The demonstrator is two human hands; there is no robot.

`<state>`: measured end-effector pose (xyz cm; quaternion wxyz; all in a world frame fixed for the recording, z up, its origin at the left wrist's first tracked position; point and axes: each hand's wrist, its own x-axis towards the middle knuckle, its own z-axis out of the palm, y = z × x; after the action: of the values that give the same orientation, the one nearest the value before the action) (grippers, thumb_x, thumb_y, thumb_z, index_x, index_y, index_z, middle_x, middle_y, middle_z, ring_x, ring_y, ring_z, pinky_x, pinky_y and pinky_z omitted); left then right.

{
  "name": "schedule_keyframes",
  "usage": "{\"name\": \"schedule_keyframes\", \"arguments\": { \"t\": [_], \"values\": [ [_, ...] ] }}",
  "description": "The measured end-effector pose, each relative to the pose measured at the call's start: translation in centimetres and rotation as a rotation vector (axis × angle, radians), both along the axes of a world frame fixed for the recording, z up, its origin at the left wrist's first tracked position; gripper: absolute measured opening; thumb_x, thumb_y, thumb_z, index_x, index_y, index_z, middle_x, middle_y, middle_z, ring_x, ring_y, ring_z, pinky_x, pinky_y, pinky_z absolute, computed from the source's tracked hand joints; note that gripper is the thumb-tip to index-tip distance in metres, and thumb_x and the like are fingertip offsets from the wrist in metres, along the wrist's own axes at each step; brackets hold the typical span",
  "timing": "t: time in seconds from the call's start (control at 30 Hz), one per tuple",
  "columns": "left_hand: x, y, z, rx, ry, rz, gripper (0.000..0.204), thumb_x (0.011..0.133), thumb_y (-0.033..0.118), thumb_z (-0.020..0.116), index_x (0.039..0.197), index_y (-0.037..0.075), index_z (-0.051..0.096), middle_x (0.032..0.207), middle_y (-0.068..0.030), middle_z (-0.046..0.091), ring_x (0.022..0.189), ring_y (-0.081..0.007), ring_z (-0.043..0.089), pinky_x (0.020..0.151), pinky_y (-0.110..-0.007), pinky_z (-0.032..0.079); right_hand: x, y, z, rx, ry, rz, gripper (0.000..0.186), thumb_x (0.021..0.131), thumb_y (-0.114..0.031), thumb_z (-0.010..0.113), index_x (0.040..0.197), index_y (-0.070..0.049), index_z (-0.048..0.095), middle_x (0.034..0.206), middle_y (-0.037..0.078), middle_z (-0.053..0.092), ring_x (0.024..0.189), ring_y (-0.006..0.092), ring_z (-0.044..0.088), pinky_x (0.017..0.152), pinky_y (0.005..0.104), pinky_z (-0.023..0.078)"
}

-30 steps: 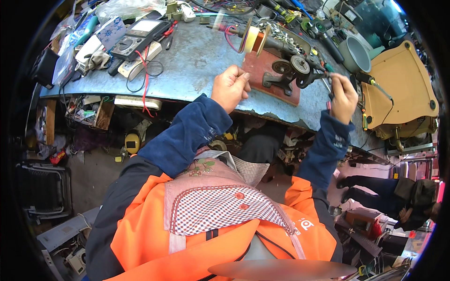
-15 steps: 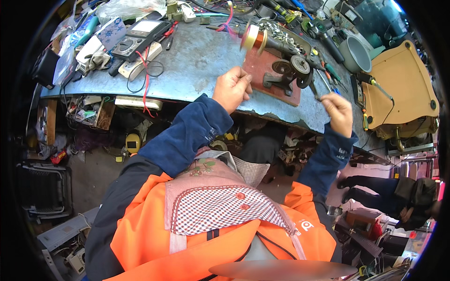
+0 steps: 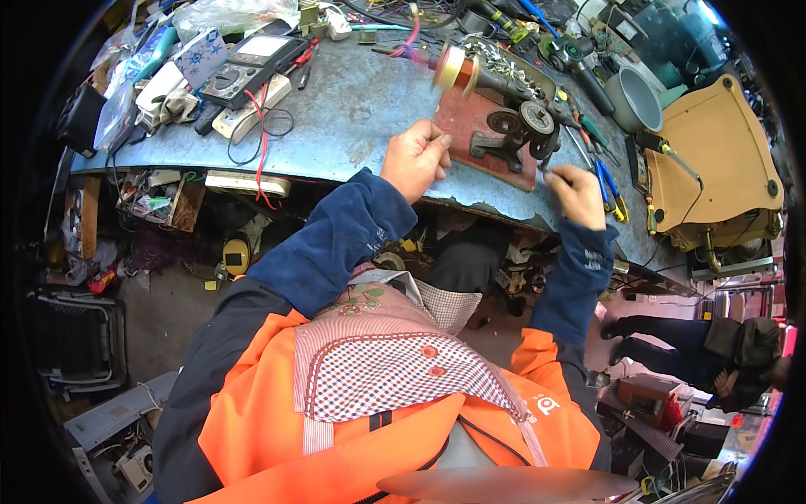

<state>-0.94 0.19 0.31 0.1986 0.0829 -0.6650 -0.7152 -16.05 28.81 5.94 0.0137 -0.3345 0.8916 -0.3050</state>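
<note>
- Left hand (image 3: 417, 160) by the desk's (image 3: 353, 109) front edge, fingertips pinched together — I can't tell on what, if anything.
- Right hand (image 3: 579, 197) curled closed around the crank's (image 3: 545, 149) end, just right of the red board (image 3: 462, 126).
- Winding machine (image 3: 537, 118) on that board, near the front edge; spool (image 3: 453, 69) at its left end.
- Blue-and-yellow pliers (image 3: 601, 176) just beside the right hand — tight there.
- Broad blue surface between spool and multimeter (image 3: 228, 81).

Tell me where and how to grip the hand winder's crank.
Best pinched by its free end, I'd judge, coming from the near right. The crank points toward the near side, away from the gear wheels that crowd its inner end, and the right hand is at that outer end. The hand hides the grip's exact shape.
</note>
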Motion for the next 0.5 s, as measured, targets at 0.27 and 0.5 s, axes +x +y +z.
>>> {"name": "schedule_keyframes", "arguments": {
  "t": [0.27, 0.5],
  "values": [
    [0.0, 0.0, 0.1, 0.021, 0.007, -0.014, 0.015, 0.103, 0.016, 0.058, 0.093, 0.006, 0.060, 0.074, -0.0022, 0.065, 0.056, -0.0069, 0.056, 0.053, -0.024, 0.046, -2.0, -1.4, 3.7, -0.666, 0.069, -0.052, 0.014, 0.097, -0.011, 0.067, 0.100, 0.001, 0.073, 0.079, -0.004, 0.061, 0.069, 0.0054, 0.050, 0.062, 0.0206, 0.037],
    [-0.1, 0.0, 0.0, 0.049, 0.001, -0.029, 0.014, 0.103, 0.017, 0.058, 0.094, 0.006, 0.060, 0.074, -0.0022, 0.065, 0.056, -0.0070, 0.056, 0.054, -0.024, 0.046, -4.0, -1.6, -2.3, -0.169, 0.374, -0.116, 0.019, 0.092, -0.016, 0.069, 0.103, 0.000, 0.072, 0.091, 0.016, 0.070, 0.084, 0.0289, 0.069, 0.076, 0.0370, 0.053]
  ]
}}
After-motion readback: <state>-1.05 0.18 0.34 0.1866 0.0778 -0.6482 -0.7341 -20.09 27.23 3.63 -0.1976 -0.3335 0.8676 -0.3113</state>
